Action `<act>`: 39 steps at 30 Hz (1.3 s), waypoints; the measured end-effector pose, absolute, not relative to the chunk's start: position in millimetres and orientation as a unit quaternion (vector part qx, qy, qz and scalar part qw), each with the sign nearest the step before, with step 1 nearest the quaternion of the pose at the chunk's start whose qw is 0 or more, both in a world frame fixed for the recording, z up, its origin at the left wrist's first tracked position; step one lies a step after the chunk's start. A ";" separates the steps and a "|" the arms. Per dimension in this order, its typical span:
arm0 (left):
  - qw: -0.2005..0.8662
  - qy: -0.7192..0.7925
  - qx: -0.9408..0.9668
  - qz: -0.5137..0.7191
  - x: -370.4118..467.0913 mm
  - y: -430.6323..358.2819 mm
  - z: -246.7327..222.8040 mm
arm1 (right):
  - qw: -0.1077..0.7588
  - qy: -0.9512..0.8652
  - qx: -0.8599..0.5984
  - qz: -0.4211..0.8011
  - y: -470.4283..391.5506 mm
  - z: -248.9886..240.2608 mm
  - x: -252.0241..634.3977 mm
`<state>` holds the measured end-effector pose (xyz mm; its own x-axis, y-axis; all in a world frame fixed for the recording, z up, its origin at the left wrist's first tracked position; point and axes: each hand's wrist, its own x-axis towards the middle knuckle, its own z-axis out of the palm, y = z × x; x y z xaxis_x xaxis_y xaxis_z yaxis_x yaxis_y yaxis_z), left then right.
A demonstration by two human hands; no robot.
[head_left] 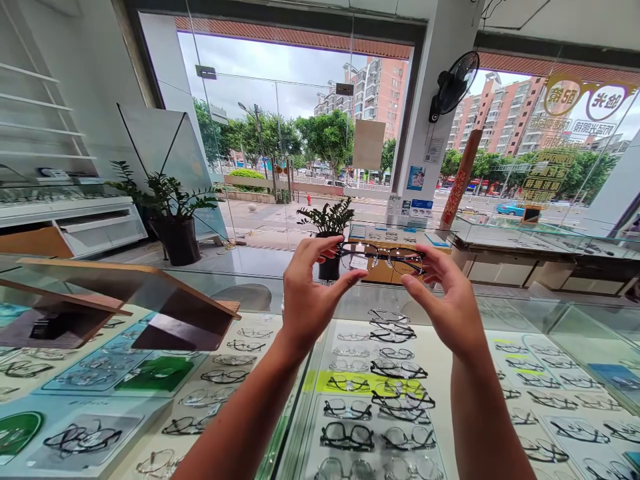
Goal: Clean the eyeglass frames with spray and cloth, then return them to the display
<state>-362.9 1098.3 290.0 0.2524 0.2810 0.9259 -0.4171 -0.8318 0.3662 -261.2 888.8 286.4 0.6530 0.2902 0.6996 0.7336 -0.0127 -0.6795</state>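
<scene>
Closest, forearms: both reach up and inward from the lower edge.
Left hand (306, 293): thumb and forefinger are slightly apart, lightly pinching one end of the frame.
Right hand (453, 303): mirrors this at the other end, its thumb low, near the lens.
Held glasses (383, 255): dark-topped and thin-rimmed, raised roughly level between the hands, above the counter. Uneven pulling could, I judge, splay or twist them; a thumb sliding inward could smear a lens, and a loose pinch could drop them.
Glass case (444, 387): lies beneath the hands; a dropped frame might strike it and get scratched.
Displayed glasses (347, 436): close rows inside the case, some on a yellow-green strip.
Slanted boards (187, 297): wood-edged, left of the hands.
Small plant (327, 217): potted, beyond the held frame; busy backgrounds and reflections could make thin rims hard to judge.
Wall fan (457, 83): black, high on a pillar.
Window: trees (327, 137) and apartment blocks (383, 93) outside.
</scene>
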 end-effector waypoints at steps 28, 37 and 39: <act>0.278 -0.052 0.735 0.616 -366.0 1094.5 289.2 | 0.578 -0.375 -0.703 -0.176 887.3 283.6 -258.5; 0.279 -0.052 0.737 0.614 -365.8 1095.3 289.7 | 0.581 -0.377 -0.699 -0.179 886.5 284.1 -258.2; 0.280 -0.053 0.737 0.612 -365.6 1095.4 289.5 | 0.585 -0.377 -0.696 -0.178 886.2 284.6 -258.8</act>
